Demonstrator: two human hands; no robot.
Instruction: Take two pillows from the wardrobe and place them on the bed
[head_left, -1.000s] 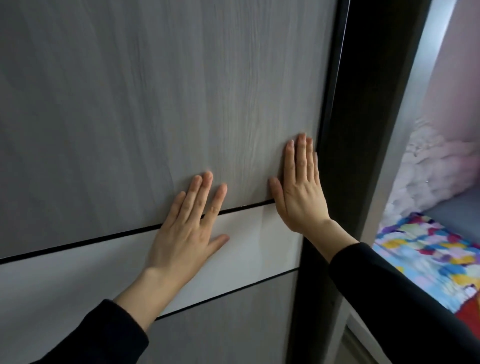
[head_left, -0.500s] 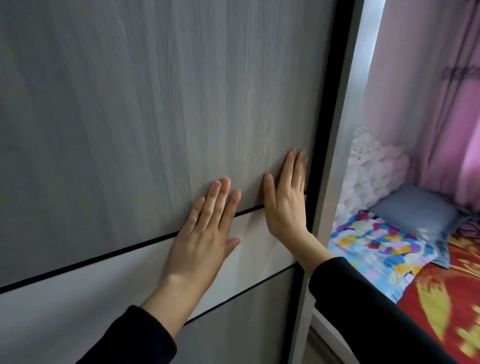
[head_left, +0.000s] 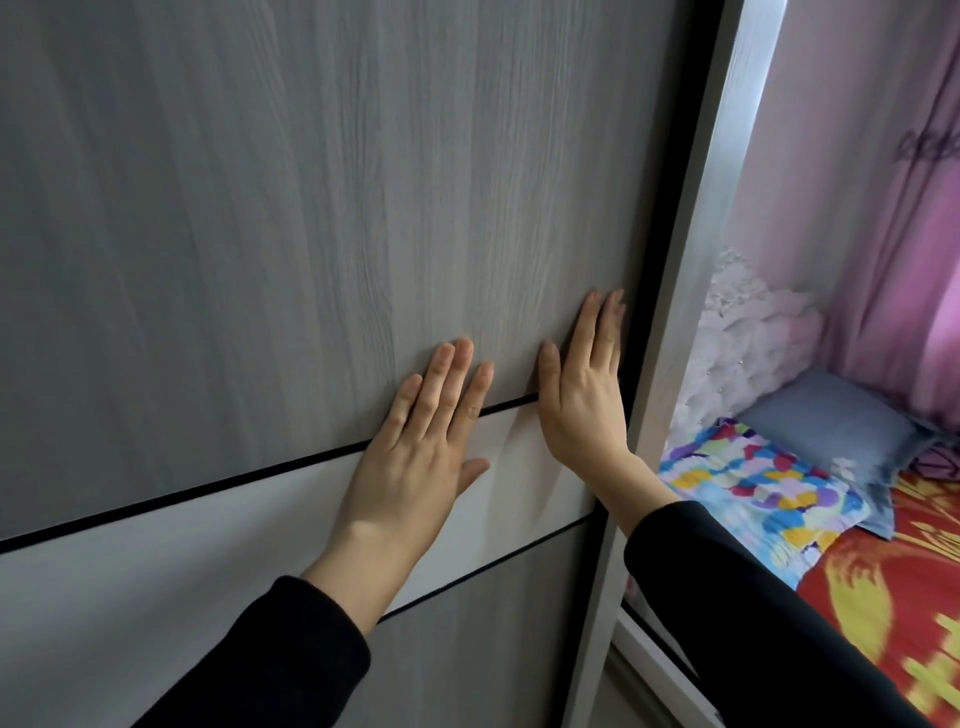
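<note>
A grey wood-grain sliding wardrobe door (head_left: 291, 234) fills most of the view, with a white band across it. My left hand (head_left: 415, 452) lies flat on the door over the band's upper black line. My right hand (head_left: 584, 395) presses flat beside it, fingers at the door's dark right edge. Both hands hold nothing. Past the wardrobe's grey end post (head_left: 691, 291), the bed (head_left: 893, 587) shows at the right, with a multicoloured pillow (head_left: 748, 483) and a blue-grey pillow (head_left: 831, 421) lying on it. The wardrobe's inside is hidden.
A red and yellow bedspread covers the bed. A white fluffy headboard cover (head_left: 748, 332) stands behind the pillows. Pink curtains (head_left: 893, 218) hang at the far right. The bed frame's pale edge (head_left: 670, 670) runs close to the wardrobe at the lower right.
The door has slid right with both flat hands until its dark edge meets the end post, shutting the dark gap. The view has swung right, and more of the bed shows.
</note>
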